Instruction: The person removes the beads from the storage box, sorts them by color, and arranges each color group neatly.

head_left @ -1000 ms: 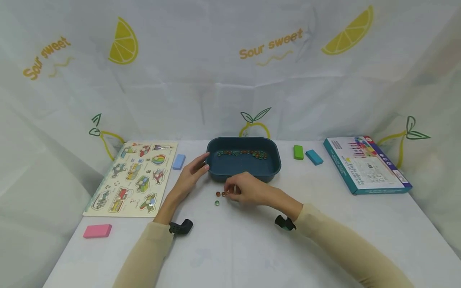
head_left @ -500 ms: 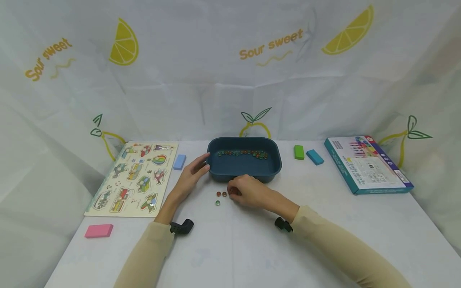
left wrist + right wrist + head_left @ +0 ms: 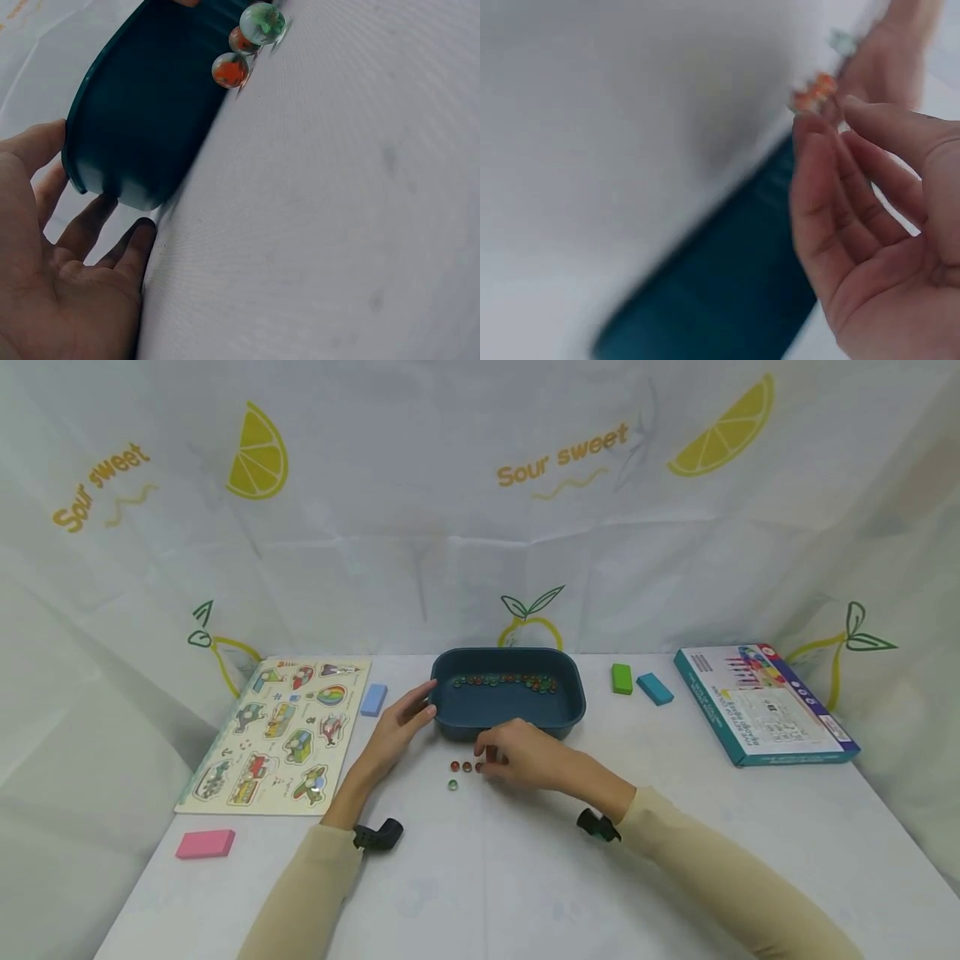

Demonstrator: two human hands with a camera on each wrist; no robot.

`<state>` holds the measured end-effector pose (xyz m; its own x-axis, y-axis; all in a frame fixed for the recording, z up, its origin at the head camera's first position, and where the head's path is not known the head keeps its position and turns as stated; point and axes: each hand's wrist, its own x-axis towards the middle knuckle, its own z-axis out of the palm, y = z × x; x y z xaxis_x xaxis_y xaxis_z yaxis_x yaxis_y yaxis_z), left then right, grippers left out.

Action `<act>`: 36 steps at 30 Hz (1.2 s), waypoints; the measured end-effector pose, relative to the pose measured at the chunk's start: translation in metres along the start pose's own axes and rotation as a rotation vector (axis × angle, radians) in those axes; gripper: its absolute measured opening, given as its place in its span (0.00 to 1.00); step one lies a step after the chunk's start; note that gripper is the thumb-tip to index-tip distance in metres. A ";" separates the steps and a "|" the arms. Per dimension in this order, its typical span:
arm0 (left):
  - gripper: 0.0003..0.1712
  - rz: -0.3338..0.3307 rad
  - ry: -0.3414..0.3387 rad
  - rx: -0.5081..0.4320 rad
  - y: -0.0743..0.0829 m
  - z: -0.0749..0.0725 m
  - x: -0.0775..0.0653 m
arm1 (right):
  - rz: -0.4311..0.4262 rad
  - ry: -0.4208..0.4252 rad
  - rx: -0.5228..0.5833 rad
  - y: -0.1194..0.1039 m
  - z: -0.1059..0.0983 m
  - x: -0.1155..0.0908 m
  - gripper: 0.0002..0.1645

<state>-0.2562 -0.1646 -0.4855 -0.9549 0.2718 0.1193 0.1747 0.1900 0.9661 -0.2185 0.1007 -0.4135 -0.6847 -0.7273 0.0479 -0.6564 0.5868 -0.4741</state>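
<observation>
My left hand (image 3: 393, 729) touches the left end of a dark blue bin (image 3: 510, 727) with relaxed, spread fingers. In the left wrist view its fingertips (image 3: 52, 137) rest at the bin's rim and end wall. In front of the bin, three orange marbles (image 3: 467, 767) lie in a short row on the white cloth, with a green marble (image 3: 452, 785) nearer me. My right hand (image 3: 521, 756) hovers beside the rightmost orange marble. In the right wrist view, its thumb and index finger stand slightly apart with nothing between them, and blurred marbles show just beyond.
Several marbles (image 3: 543, 684) lie inside the bin. A picture puzzle board (image 3: 300, 781), a light blue block (image 3: 373, 700) and a pink block (image 3: 206, 844) lie to the left. A green block (image 3: 622, 679), a blue block (image 3: 655, 688) and a flat box (image 3: 772, 710) are on the right.
The right hand's thumb and fingers have parted, and a third orange marble now shows at the right of the row. The left hand has stayed at the bin.
</observation>
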 end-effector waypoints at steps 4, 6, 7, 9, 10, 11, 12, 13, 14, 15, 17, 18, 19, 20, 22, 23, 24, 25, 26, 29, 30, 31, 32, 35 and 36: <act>0.32 -0.005 0.002 0.002 0.000 0.000 0.000 | 0.044 0.040 0.091 0.005 -0.027 0.014 0.10; 0.32 -0.009 0.004 0.005 0.000 -0.001 0.001 | 0.087 0.062 0.136 0.012 -0.042 0.026 0.11; 0.32 -0.011 0.005 0.004 0.000 -0.001 0.001 | 0.110 0.068 0.148 0.017 -0.049 0.033 0.12; 0.32 -0.015 0.007 0.005 0.000 -0.001 0.001 | 0.150 0.068 0.166 0.025 -0.061 0.048 0.13; 0.32 -0.019 0.008 0.005 0.000 -0.002 0.001 | 0.171 0.062 0.162 0.029 -0.066 0.055 0.14; 0.32 -0.020 0.008 0.005 -0.001 -0.002 0.000 | 0.182 0.057 0.143 0.034 -0.069 0.063 0.14; 0.32 -0.020 0.006 0.005 -0.001 -0.002 0.000 | 0.193 0.046 0.119 0.038 -0.072 0.071 0.15; 0.32 -0.022 0.004 0.004 -0.002 -0.002 0.000 | 0.200 0.032 0.087 0.042 -0.074 0.077 0.16; 0.32 -0.024 0.001 0.002 -0.002 -0.002 0.000 | 0.206 0.020 0.051 0.047 -0.074 0.084 0.16; 0.32 -0.027 -0.001 0.002 -0.002 -0.002 -0.001 | 0.207 0.005 0.013 0.050 -0.073 0.089 0.17; 0.32 -0.030 -0.006 0.002 -0.001 -0.002 -0.002 | 0.204 -0.033 -0.055 0.056 -0.071 0.099 0.17; 0.32 -0.031 -0.005 0.000 -0.001 -0.001 -0.002 | 0.204 -0.055 -0.083 0.058 -0.069 0.103 0.17; 0.32 -0.032 -0.002 0.001 0.000 -0.001 -0.001 | 0.201 -0.074 -0.110 0.061 -0.068 0.107 0.17; 0.32 -0.031 -0.002 0.001 0.000 0.000 -0.001 | 0.207 -0.092 -0.121 0.063 -0.066 0.110 0.17; 0.32 -0.028 -0.006 0.000 0.001 0.000 0.000 | 0.228 -0.126 -0.141 0.065 -0.064 0.115 0.16; 0.32 -0.026 -0.007 0.000 0.001 0.001 0.001 | 0.242 -0.137 -0.152 0.066 -0.063 0.117 0.16; 0.32 -0.023 -0.007 0.002 0.002 0.001 0.002 | 0.251 -0.143 -0.163 0.067 -0.062 0.119 0.15; 0.32 -0.023 -0.006 0.005 0.002 0.001 0.002 | 0.259 -0.147 -0.172 0.067 -0.061 0.120 0.15; 0.32 -0.021 -0.005 0.007 0.002 0.001 0.002 | 0.264 -0.150 -0.190 0.068 -0.059 0.121 0.14; 0.32 -0.017 0.005 0.011 0.002 0.000 0.001 | 0.247 -0.148 -0.255 0.069 -0.053 0.126 0.11; 0.32 -0.016 0.007 0.014 0.002 0.000 0.001 | 0.237 -0.145 -0.278 0.069 -0.051 0.127 0.10; 0.32 -0.016 0.008 0.016 0.001 0.000 0.001 | 0.231 -0.144 -0.296 0.069 -0.049 0.128 0.09; 0.32 -0.016 0.007 0.015 0.001 -0.001 0.001 | 0.226 -0.141 -0.311 0.069 -0.047 0.129 0.08; 0.32 -0.014 0.005 0.018 0.000 -0.001 0.001 | 0.219 -0.128 -0.330 0.070 -0.042 0.131 0.07; 0.32 -0.014 0.005 0.018 0.000 -0.001 0.001 | 0.217 -0.123 -0.336 0.070 -0.042 0.130 0.07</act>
<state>-0.2574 -0.1652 -0.4852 -0.9583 0.2648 0.1073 0.1660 0.2103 0.9634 -0.3669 0.0617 -0.4036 -0.7889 -0.5993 -0.1364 -0.5820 0.7997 -0.1475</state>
